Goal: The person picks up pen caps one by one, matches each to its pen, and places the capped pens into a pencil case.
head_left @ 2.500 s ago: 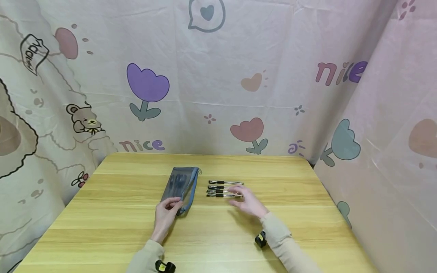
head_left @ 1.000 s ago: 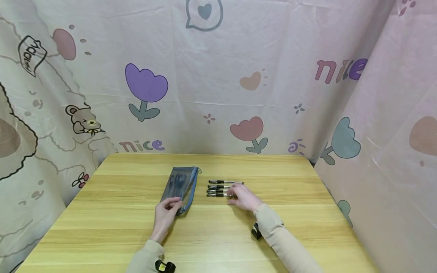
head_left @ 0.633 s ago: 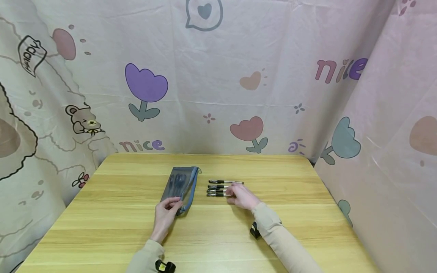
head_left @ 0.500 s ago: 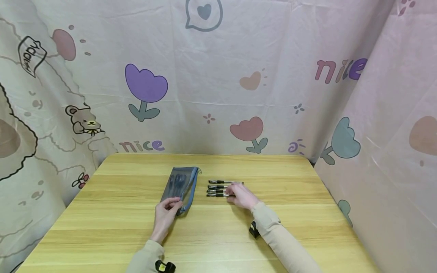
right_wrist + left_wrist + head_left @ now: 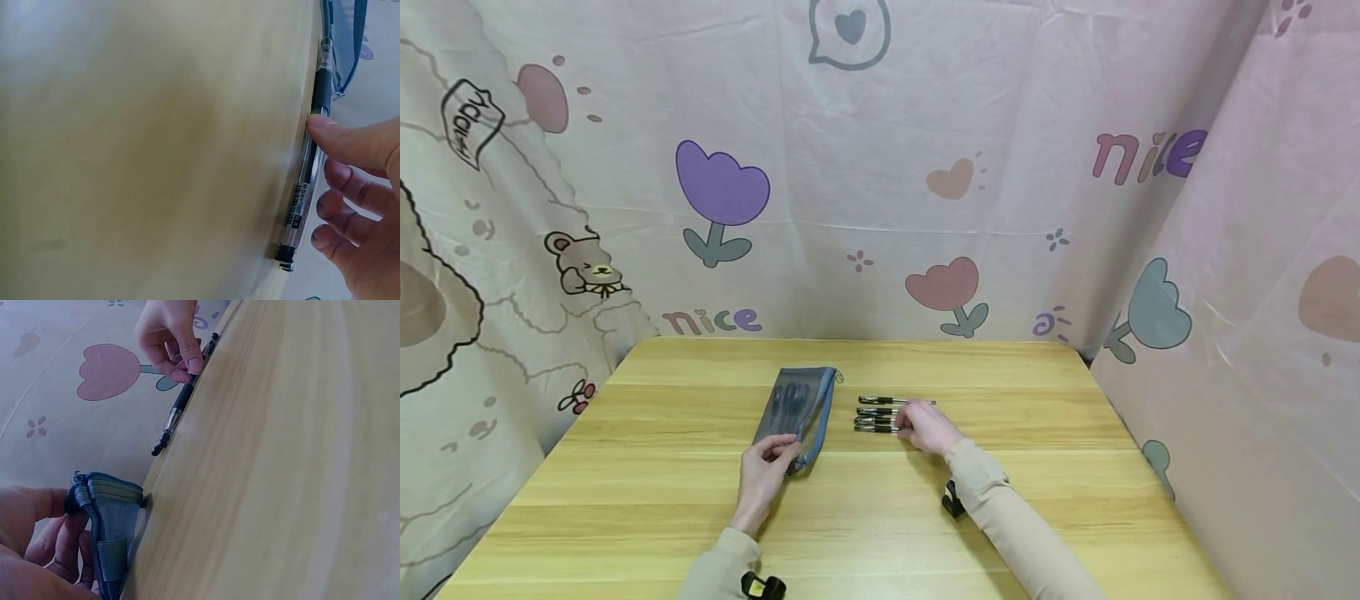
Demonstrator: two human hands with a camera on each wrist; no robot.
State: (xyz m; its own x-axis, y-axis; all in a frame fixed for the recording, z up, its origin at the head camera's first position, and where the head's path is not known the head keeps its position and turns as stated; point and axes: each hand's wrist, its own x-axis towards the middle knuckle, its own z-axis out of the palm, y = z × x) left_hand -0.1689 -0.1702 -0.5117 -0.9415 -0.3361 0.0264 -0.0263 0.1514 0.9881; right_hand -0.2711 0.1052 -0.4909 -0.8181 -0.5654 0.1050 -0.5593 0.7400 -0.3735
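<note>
A see-through grey-blue zip pencil case (image 5: 786,402) lies on the table, dark long shapes showing inside. My left hand (image 5: 763,477) pinches its near corner between thumb and fingers; the blue zipper edge (image 5: 112,487) bulges up in the left wrist view. Right of the case, several black-gripped gel pens lie side by side. My right hand (image 5: 927,427) reaches over their right ends. Thumb and fingers pinch the nearest pen (image 5: 297,209) around its clear barrel, the index fingertip hidden behind it. The farthest pen (image 5: 875,400) lies slightly apart from the others.
The light wooden table (image 5: 1045,533) has a patterned cloth (image 5: 850,192) hanging behind it and at both sides. Black wrist cameras are strapped at the left (image 5: 763,586) and right sleeves (image 5: 953,500).
My right hand has come down from above the pens, shifted slightly left, and drawn its fingers together on the nearest pen. The left hand and the pencil case stay in place.
</note>
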